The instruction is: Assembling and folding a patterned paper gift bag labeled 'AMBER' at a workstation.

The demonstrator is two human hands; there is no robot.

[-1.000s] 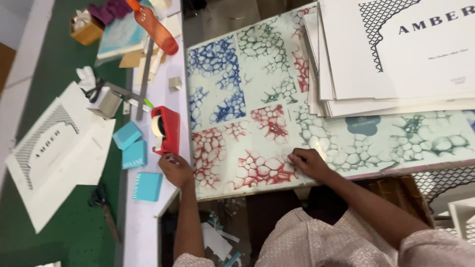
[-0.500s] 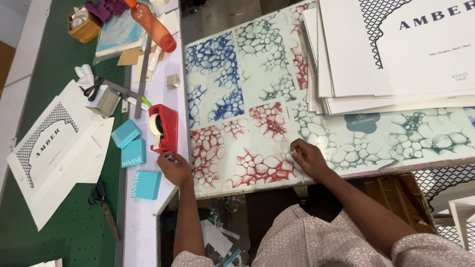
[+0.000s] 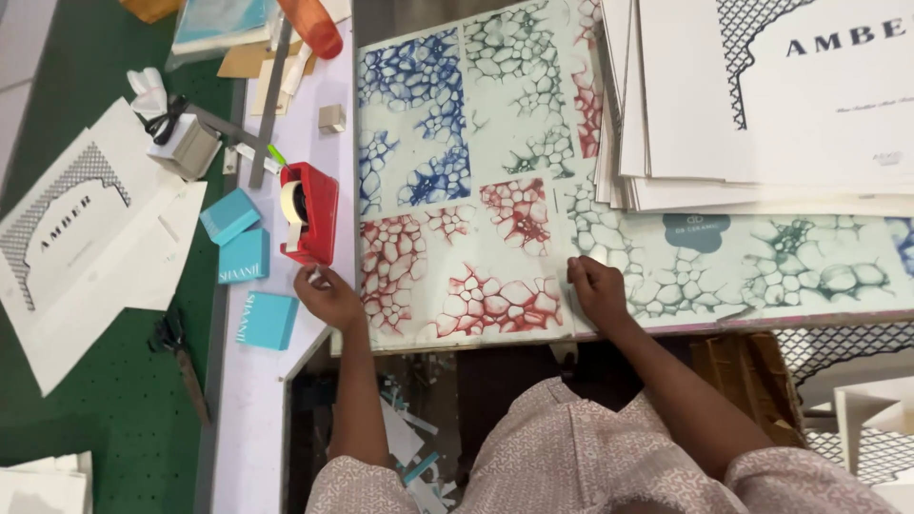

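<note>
Your left hand (image 3: 328, 297) sits at the left edge of the patterned sheet (image 3: 476, 190), just below the red tape dispenser (image 3: 309, 214). Its fingers are curled together and seem to pinch a small pale bit, perhaps a tape end, though it is too small to be sure. Your right hand (image 3: 598, 288) rests on the sheet near its front edge, fingers bent and pressed down on the paper where the red cell print meets the green one.

The sheet lies flat across the bench (image 3: 252, 400), filling the middle of the view, with blue, green and red cell prints in blocks. Its front edge runs along the bench edge just ahead of your body. A stack of white printed cards (image 3: 762, 105) lies over its far right part.

Left of the dispenser three small teal boxes (image 3: 246, 257) lie near one another on the bench edge and the green mat (image 3: 105, 409). A white printed sheet (image 3: 86, 238) lies further left on the mat, with scissors (image 3: 176, 347) near its lower corner. Beyond the dispenser there is a metal ruler (image 3: 269, 105), a small grey box (image 3: 188, 145) and a little wooden block (image 3: 331, 118). An orange tool handle (image 3: 309, 24) shows at the top edge. Paper scraps (image 3: 405, 438) lie below the bench, between your arms.
</note>
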